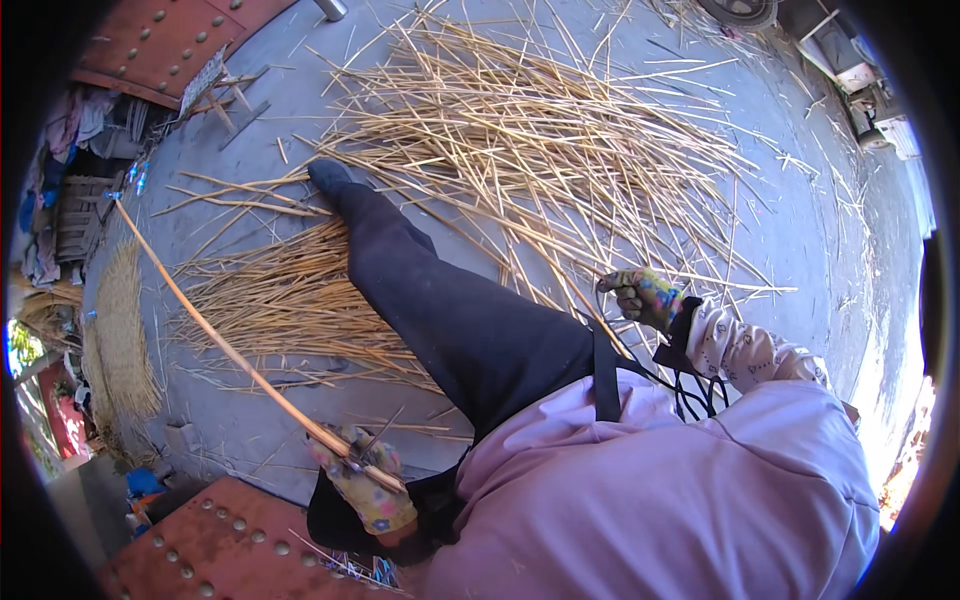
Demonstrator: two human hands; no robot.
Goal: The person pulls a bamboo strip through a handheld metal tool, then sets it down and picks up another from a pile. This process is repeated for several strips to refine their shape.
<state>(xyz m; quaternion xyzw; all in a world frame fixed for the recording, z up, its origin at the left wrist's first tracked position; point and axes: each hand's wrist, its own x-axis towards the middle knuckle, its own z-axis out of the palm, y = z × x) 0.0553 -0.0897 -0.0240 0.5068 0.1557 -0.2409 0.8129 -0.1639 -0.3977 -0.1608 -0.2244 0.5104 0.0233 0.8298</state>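
Note:
My left hand (pixel 370 496), in a floral-patterned glove, is closed around the lower end of a long golden reed stalk (pixel 268 389). The stalk slants away to the upper left, above the floor. A thin dark piece crosses it at the fingers; its kind is unclear. My right hand (pixel 645 299), in a matching glove, is held out with curled fingers near the edge of a loose stalk heap (pixel 540 130). What its fingers hold, if anything, I cannot make out. Between my hands, my dark-trousered leg stretches forward beside a flatter, more aligned bundle of stalks (pixel 290 300).
A red studded metal panel (pixel 200 545) stands at the lower left, another studded panel (pixel 160 45) at the upper left. A woven straw mat (pixel 122 330) and piled cloths (pixel 60 190) line the left side. A wheel (pixel 742 10) shows at the upper right. Stray stalks litter the grey floor.

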